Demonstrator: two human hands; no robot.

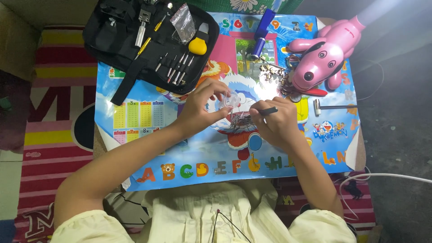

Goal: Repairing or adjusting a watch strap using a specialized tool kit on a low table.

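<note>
Left hand [198, 110] pinches a small clear case [230, 101] between fingertips, lifted just above the poster mat [148, 148], steadying it for work. Right hand [274, 123] closes pen-style on a thin dark tool [267, 110], tip aimed toward the case. Tool kit [135, 49] lies open nearby, within reach.

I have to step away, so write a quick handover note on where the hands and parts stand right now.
Left hand: pinches a small clear round part over the blue poster mat.
Right hand: grips a thin dark tool, tip toward the part.
Nearby: open black tool case, small hammer, pile of small metal bits beside the pink dog lamp.
Done and left: cannot tell.
</note>
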